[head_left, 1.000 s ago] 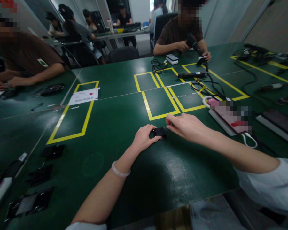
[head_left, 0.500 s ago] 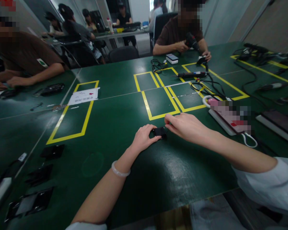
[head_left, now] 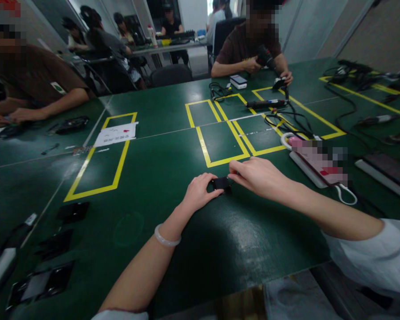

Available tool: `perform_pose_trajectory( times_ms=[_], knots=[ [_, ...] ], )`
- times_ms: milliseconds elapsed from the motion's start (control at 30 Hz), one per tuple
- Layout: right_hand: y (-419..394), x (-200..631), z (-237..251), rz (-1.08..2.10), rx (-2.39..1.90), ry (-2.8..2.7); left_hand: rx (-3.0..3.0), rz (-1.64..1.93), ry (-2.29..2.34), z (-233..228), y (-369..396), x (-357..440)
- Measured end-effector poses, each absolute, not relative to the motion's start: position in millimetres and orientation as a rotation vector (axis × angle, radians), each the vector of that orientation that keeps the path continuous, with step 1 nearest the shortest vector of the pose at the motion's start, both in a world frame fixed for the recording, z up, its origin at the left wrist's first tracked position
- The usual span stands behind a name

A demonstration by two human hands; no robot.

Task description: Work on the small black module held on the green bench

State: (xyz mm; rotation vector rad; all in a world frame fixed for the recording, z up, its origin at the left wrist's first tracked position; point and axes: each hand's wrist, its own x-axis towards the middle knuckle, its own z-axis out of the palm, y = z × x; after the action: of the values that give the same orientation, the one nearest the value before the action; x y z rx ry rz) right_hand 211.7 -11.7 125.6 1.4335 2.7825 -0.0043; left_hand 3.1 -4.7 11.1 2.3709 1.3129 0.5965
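A small black rectangular part (head_left: 221, 183) rests on the green table, in front of me near the middle. My left hand (head_left: 199, 192) grips its left end between thumb and fingers. At its right end is my right hand (head_left: 257, 177), thumb and forefinger pinched together at the edge. Whatever lies inside that pinch is too small to make out. Off to the left lie more black parts: a block-like one (head_left: 72, 212), a dark one (head_left: 56, 243) and a flat one with a pale grey middle (head_left: 40, 285).
Yellow tape outlines (head_left: 209, 163) mark the green table (head_left: 186, 231). Right of my hands lie a phone-like device (head_left: 308, 171) with a white strap and tangled black cables (head_left: 295, 122). Across the table a co-worker (head_left: 235, 55) holds a power driver (head_left: 265, 58); another person (head_left: 49, 75) sits at left.
The fingertips of my right hand have come slightly closer to the right end of the black part. My left hand keeps its grip in the same place.
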Motion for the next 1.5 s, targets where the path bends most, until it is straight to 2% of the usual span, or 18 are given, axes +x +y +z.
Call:
perform_pose_trajectory(
  times_ms=[167,433,1500],
  knots=[
    [-12.4,212.9,124.3,-0.072,1.447,2.853,2.378,0.620,1.306,10.9,-4.3,2.5],
    [-12.8,211.6,125.6,0.048,1.419,2.812,2.372,0.612,1.304,12.4,-5.7,3.0],
    [-10.8,210.2,122.5,0.057,1.421,2.815,2.379,0.606,1.307,9.9,-5.0,3.0]
  ],
)
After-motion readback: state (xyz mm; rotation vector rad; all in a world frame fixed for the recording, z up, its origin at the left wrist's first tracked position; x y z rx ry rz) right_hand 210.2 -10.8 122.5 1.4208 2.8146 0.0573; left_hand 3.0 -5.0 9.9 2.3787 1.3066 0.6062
